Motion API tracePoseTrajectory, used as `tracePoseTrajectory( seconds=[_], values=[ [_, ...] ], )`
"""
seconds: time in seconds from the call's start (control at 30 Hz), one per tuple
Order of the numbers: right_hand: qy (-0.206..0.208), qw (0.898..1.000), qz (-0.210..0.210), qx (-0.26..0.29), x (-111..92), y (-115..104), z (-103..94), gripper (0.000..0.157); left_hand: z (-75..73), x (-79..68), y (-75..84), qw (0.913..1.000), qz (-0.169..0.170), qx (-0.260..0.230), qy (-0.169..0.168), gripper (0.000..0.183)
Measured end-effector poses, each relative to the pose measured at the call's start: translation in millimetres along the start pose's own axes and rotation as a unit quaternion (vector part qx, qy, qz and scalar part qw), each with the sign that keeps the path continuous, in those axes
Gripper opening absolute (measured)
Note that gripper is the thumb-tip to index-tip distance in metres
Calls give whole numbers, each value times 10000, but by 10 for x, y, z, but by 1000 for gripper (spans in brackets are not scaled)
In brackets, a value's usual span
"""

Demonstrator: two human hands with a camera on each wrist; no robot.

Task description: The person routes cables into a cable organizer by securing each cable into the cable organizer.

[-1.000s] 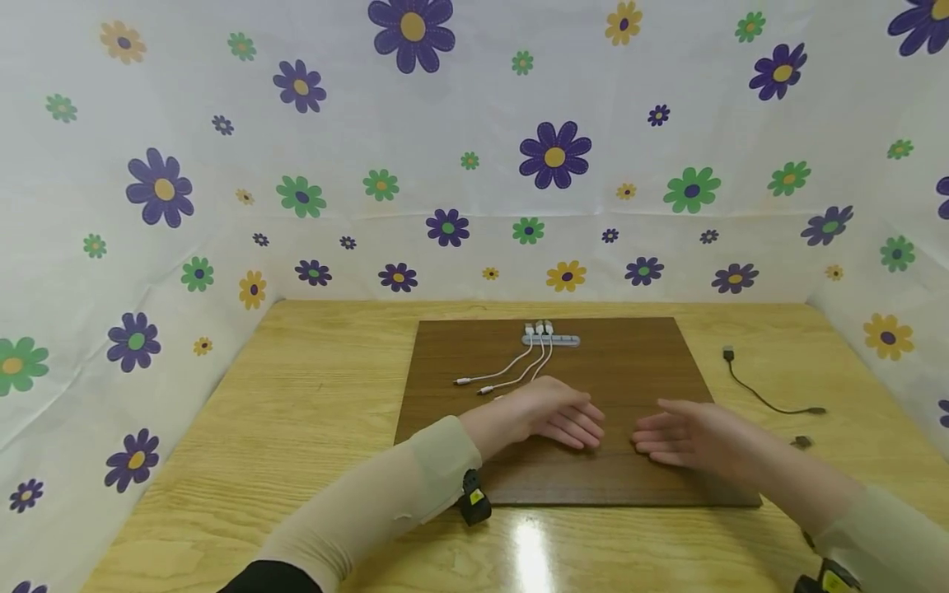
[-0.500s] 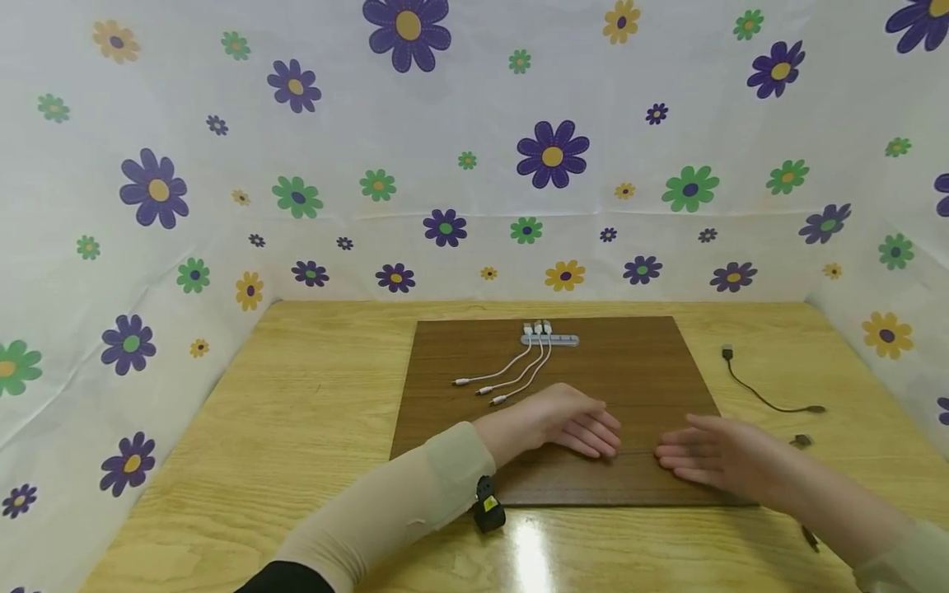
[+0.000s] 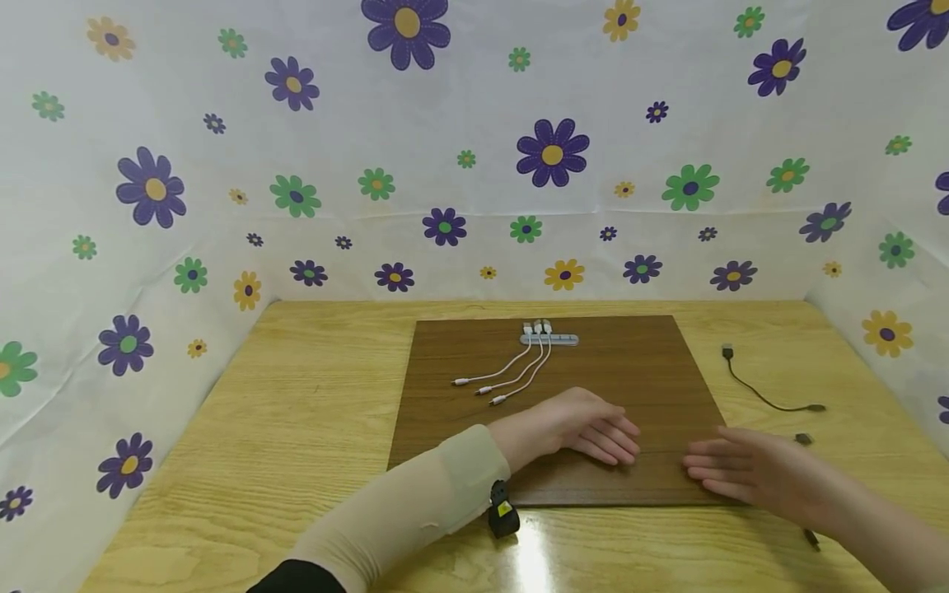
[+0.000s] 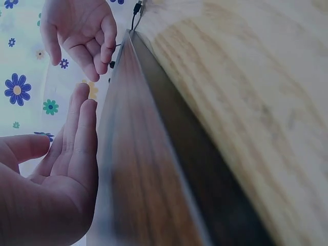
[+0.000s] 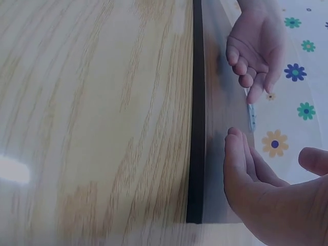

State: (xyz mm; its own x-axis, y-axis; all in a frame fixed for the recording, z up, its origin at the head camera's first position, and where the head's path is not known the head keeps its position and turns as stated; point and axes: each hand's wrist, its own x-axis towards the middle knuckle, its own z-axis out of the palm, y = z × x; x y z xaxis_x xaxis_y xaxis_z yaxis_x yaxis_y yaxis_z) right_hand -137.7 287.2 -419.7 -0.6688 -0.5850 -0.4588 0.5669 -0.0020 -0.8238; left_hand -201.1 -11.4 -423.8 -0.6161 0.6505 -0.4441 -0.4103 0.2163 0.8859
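The left forearm (image 3: 411,502) is angled inward from the lower left, and the right forearm (image 3: 867,519) is angled inward from the lower right. The left hand (image 3: 582,427) and the right hand (image 3: 752,467) are held apart, with the palms turned toward each other. Nothing is gripped in either. The fingers are loosely extended and set close together; the thumbs are held away from them.
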Motion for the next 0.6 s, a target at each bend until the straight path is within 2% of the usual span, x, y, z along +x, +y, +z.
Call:
tracePoseTrajectory(
  seconds=[0.27,0.6],
  values=[
    [12,9998,44,171,-149,-8,-66,57,97,37,0,10000,32,-85,-31,40],
    [-246,9988,-15,415,-292,23,-128,54,233,78,21,9999,-95,-105,-52,39]
  ],
)
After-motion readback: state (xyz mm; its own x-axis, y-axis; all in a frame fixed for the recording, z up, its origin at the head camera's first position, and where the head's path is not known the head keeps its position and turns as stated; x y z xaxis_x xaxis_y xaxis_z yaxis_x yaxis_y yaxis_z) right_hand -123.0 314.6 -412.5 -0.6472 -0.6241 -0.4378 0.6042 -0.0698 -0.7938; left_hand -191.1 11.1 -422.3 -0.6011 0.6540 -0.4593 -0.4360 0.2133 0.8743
